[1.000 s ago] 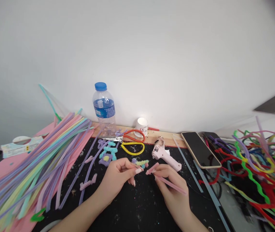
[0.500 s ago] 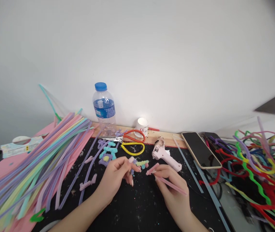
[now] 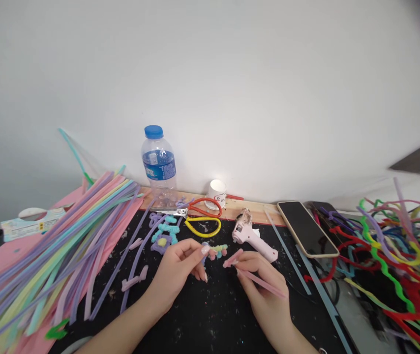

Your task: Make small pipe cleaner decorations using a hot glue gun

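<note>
My left hand is closed in a pinch at the lavender end of a small multicoloured pipe-cleaner piece, with yellow-green, pink and teal fuzzy parts showing past the fingertips. My right hand grips a pink pipe cleaner; its folded end points up toward the left hand, its straight tail crosses the palm. The two hands are a short gap apart over the black mat. Just beyond them lie scissors with red and yellow handles, and a pale pink glue gun.
Pastel pipe cleaners are heaped at left, and a bright tangle at right. A bottle and white cup stand near the wall. A phone, glue sticks and a turquoise-purple pipe-cleaner figure lie around.
My left thumb and fingers have shifted slightly down and right, and the multicoloured piece has turned a little. My right hand and the pink pipe cleaner have stayed nearly still.
</note>
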`<state>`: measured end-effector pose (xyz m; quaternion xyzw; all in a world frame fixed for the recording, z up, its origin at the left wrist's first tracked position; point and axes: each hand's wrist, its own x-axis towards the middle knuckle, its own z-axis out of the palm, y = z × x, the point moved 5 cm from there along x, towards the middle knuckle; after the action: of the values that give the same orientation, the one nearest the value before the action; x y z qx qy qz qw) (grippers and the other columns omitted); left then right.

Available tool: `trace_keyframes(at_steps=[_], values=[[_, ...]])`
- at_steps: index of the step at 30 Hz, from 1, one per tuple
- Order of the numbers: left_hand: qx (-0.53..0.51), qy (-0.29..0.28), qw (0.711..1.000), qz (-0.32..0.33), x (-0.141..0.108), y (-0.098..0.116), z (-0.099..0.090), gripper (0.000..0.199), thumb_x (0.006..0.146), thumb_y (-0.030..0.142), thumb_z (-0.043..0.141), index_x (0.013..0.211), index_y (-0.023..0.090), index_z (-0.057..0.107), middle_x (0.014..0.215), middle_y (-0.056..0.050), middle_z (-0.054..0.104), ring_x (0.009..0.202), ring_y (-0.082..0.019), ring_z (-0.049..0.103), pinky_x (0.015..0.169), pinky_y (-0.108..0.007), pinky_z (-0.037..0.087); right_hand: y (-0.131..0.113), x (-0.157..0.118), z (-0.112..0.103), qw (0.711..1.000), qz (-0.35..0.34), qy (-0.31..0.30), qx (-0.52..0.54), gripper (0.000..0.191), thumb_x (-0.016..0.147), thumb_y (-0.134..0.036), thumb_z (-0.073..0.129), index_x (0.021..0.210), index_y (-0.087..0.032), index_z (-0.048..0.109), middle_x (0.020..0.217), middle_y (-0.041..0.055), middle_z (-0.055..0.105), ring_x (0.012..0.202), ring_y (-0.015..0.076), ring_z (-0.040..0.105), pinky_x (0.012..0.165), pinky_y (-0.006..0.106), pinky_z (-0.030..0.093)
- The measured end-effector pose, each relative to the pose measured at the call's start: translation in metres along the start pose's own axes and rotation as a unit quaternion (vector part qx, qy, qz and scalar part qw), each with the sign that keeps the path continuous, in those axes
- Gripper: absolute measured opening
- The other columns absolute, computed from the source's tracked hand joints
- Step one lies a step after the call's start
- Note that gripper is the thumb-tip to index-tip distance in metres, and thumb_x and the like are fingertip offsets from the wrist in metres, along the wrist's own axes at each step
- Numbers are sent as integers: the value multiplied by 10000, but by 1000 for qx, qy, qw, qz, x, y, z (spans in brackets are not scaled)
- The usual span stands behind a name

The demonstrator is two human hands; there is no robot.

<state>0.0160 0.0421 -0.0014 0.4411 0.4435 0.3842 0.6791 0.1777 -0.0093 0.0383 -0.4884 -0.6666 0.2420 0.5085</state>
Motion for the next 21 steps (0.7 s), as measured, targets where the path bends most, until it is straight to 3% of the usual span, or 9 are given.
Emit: trace_keyframes(at_steps=[2,7,21], values=[[9,5,1000,4,0,1,0,233,749,349,659,669,134,614,480,15,594,408,-83,511,464,-187,408,1,0,0,1000,1,-2,1,163,831,-85,543,781,-211,634,829,52,690,815,202,649,728,335,527],[-15,15,1000,8,0,2,0,263,658,272,718,553,132,522,763,-34,693,373,-36,489,444,-195,404,3,-2,1,1000,2,-5,9,170,829,-66,545,794,-211,627,850,48,685,839,195,645,759,334,520],[-22,17,1000,11,3,-4,-3,287,608,179,751,565,145,469,745,-39,703,418,-62,523,412,-194,440,1,1,2,1000,-4,0,6,178,820,-50,548,783,-205,628,832,37,685,813,178,646,727,297,517]])
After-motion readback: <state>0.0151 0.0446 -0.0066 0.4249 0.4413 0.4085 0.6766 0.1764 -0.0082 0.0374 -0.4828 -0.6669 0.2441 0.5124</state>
